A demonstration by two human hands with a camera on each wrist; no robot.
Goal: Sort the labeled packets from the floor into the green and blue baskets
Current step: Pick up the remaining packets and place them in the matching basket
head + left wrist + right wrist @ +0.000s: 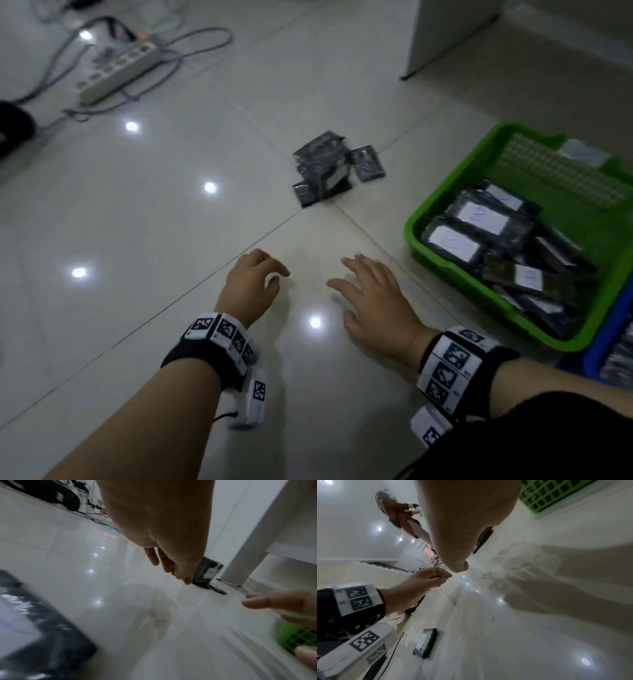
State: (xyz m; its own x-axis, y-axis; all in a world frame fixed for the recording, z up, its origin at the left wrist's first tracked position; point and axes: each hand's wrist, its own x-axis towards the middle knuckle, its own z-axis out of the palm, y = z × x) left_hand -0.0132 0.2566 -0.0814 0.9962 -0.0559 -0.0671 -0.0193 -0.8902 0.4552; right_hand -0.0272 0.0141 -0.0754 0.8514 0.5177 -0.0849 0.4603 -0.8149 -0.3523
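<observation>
A small heap of dark packets (323, 168) lies on the pale tiled floor ahead of both hands. The green basket (445, 192) on the right holds several dark packets with white labels (479, 219). A corner of the blue basket (608, 329) shows beside it at the lower right. My left hand (279, 277) hovers low over the floor with loosely curled fingers and holds nothing. My right hand (346, 274) is beside it, fingers spread and empty. In the right wrist view one more packet (426, 642) lies alone on the floor, and a blurred packet (34, 628) fills the left wrist view's lower left.
A white power strip (120, 68) with tangled cables lies at the far left. A white furniture leg (445, 34) stands behind the green basket. A dark object (13, 126) sits at the left edge. A person (399, 515) stands far off.
</observation>
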